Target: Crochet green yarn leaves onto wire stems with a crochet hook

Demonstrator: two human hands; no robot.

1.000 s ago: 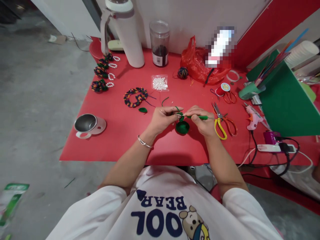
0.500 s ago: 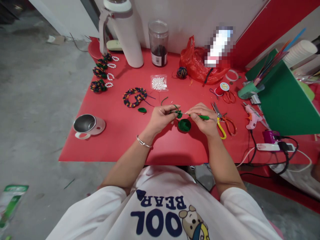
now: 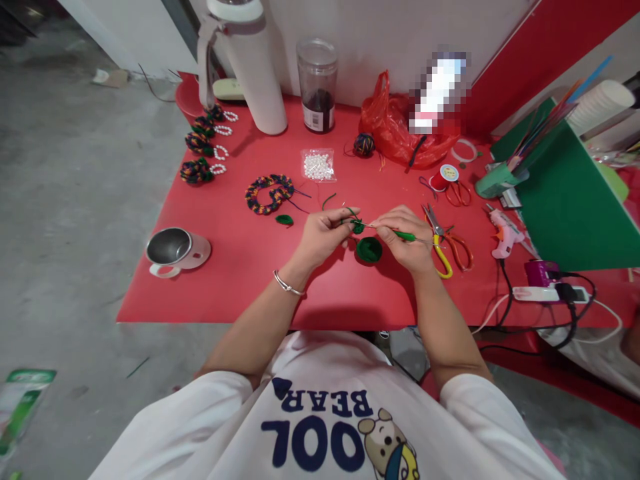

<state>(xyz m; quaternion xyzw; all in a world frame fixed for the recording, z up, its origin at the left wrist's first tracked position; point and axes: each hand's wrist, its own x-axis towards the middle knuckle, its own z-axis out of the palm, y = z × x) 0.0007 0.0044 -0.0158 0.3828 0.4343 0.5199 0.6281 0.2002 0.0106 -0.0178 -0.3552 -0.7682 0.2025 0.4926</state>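
Observation:
My left hand (image 3: 327,230) pinches a small green crochet piece (image 3: 358,227), with green yarn running over its fingers. In my right hand (image 3: 404,233) is a crochet hook (image 3: 404,236) with a green handle, its metal tip pointing left and meeting the green piece. Just below the hands sits a ball of green yarn (image 3: 369,250) on the red tabletop. To the left lie a finished-looking green leaf shape (image 3: 285,219) and a multicoloured crocheted strip (image 3: 270,195) curled into a loop.
Scissors (image 3: 439,233) and a pink glue gun (image 3: 504,233) lie to the right, near a power strip (image 3: 550,294) with cables. A mug (image 3: 177,251) stands at the left. Behind are a bag of white beads (image 3: 319,166), a tall bottle (image 3: 255,73) and a red plastic bag (image 3: 387,127).
My right hand has shifted very slightly left with the crochet hook, and the hook's handle has tilted a little. My left hand keeps its pinch on the green piece.

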